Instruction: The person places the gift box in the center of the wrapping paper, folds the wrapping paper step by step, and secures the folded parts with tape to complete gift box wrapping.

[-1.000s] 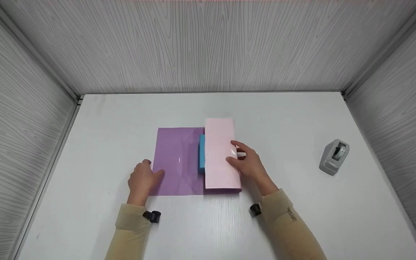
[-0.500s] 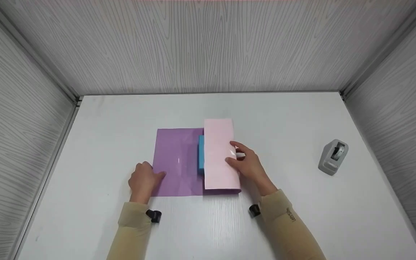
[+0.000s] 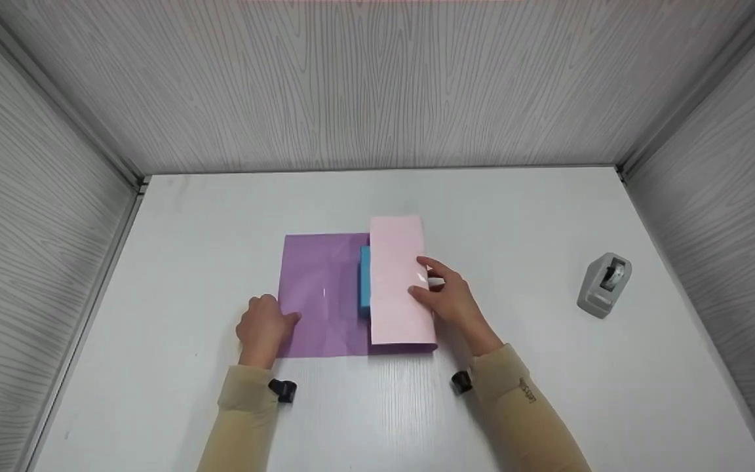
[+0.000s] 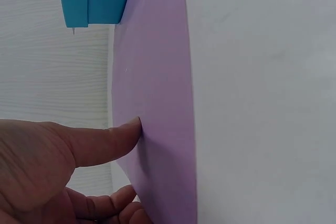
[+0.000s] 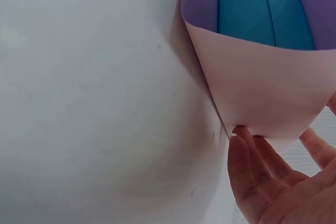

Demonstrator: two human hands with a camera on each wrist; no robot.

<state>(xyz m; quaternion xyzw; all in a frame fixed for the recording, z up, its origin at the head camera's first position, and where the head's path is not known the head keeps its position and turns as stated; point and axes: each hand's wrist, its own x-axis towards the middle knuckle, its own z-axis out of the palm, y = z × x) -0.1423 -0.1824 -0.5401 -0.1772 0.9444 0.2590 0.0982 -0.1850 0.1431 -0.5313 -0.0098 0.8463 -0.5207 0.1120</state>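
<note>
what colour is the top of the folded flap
Pale pink; the flap shows best in the head view.

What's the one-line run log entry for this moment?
left hand: holds left edge of purple sheet | right hand: touches folded pink flap | blue box: partly under flap | tape dispenser: far right

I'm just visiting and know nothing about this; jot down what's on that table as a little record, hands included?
Surface: white table
Sheet: purple on one side, pink on the other; right part folded over
Blue box: on the purple side, partly covered by the fold
Left hand: thumb on top of the sheet, near its left edge
Right hand: touching the pink fold
Tape dispenser: grey, off to the right, untouched
</note>
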